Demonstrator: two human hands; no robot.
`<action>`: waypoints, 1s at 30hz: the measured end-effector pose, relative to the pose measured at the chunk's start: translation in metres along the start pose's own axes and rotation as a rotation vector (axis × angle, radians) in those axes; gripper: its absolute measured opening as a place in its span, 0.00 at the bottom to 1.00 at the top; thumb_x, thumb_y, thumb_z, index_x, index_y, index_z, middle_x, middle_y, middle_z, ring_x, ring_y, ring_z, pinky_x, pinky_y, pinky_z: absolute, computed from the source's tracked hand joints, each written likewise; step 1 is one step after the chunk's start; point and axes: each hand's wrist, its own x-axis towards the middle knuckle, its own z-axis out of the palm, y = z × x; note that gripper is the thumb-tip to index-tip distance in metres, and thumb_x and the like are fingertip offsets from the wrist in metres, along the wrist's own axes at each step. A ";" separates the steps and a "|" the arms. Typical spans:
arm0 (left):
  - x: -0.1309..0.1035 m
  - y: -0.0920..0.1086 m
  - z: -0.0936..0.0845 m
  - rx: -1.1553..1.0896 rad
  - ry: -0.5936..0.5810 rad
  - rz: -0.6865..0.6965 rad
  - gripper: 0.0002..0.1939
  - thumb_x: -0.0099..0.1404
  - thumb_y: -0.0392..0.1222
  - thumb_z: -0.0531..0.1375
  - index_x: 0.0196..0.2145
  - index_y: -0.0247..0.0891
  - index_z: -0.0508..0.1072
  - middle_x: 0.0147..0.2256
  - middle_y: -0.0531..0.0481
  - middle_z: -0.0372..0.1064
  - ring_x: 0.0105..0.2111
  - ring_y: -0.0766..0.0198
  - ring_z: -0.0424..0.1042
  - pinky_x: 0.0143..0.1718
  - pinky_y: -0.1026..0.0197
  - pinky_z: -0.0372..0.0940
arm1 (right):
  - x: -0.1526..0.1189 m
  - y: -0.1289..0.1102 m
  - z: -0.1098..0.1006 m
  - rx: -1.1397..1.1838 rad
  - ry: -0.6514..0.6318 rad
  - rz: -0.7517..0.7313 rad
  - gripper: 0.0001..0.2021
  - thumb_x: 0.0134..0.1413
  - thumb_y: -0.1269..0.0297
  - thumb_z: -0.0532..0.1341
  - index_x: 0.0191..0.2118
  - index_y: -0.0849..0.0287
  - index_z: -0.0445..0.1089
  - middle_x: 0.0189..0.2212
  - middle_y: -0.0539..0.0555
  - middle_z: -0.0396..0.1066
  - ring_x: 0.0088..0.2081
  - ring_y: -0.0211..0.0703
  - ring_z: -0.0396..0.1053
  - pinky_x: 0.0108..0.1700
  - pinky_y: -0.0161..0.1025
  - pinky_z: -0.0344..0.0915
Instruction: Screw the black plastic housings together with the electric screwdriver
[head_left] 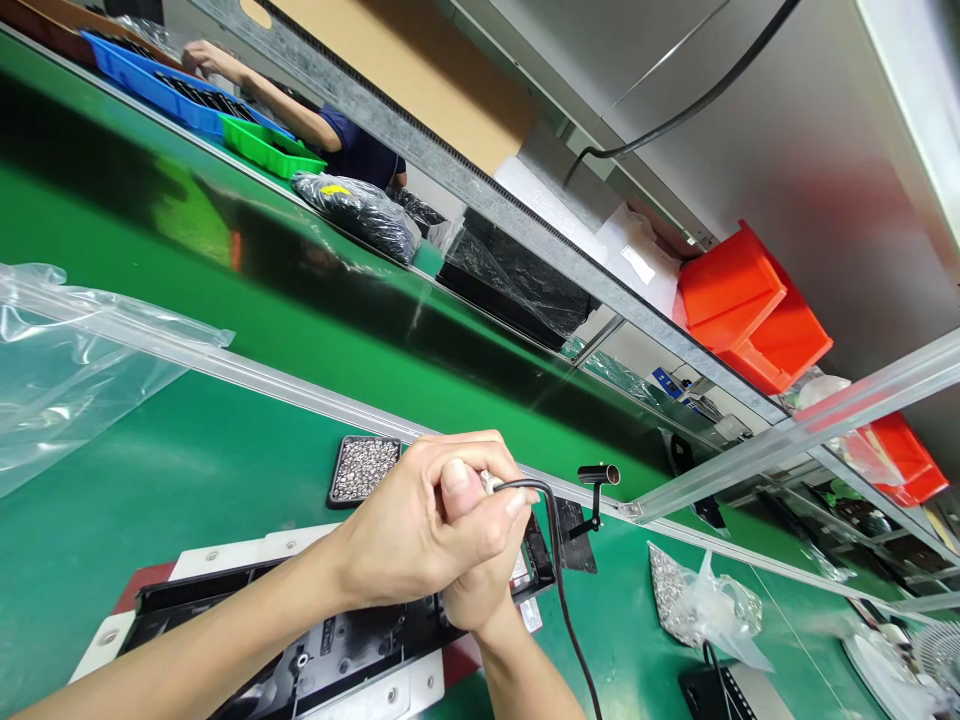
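Note:
My left hand and my right hand are pressed together above the table, fingers curled round each other. A black cable comes out at a small pale end between the thumbs and hangs down on the right. The fingers hide most of what is held at that end. Beneath my hands and forearms lies a long black plastic housing in a white fixture with screws.
Behind my hands stands a black tray of small metal parts. A black bracket with a tube is to the right, near a bag of parts. Clear plastic lies left. A metal post rises right. Beyond, a person's arm reaches over blue trays.

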 end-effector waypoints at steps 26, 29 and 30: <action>0.000 0.002 -0.002 0.016 -0.034 -0.069 0.13 0.70 0.50 0.62 0.38 0.40 0.82 0.36 0.50 0.78 0.35 0.64 0.77 0.36 0.67 0.69 | -0.003 0.001 -0.005 -0.082 0.035 0.057 0.21 0.69 0.54 0.63 0.27 0.51 0.55 0.22 0.44 0.48 0.23 0.38 0.47 0.22 0.39 0.49; -0.003 0.006 -0.008 0.041 -0.060 -0.113 0.15 0.70 0.55 0.66 0.51 0.49 0.81 0.46 0.53 0.80 0.44 0.64 0.80 0.46 0.70 0.74 | -0.004 0.002 -0.004 -0.001 -0.010 0.076 0.20 0.70 0.54 0.62 0.27 0.51 0.57 0.23 0.45 0.53 0.24 0.39 0.49 0.24 0.40 0.53; -0.006 0.008 -0.012 0.052 -0.063 -0.133 0.20 0.70 0.58 0.68 0.56 0.53 0.79 0.51 0.54 0.80 0.49 0.63 0.80 0.51 0.70 0.74 | -0.005 0.002 -0.003 0.036 -0.016 0.082 0.21 0.71 0.54 0.61 0.27 0.51 0.58 0.23 0.46 0.54 0.24 0.39 0.50 0.25 0.41 0.54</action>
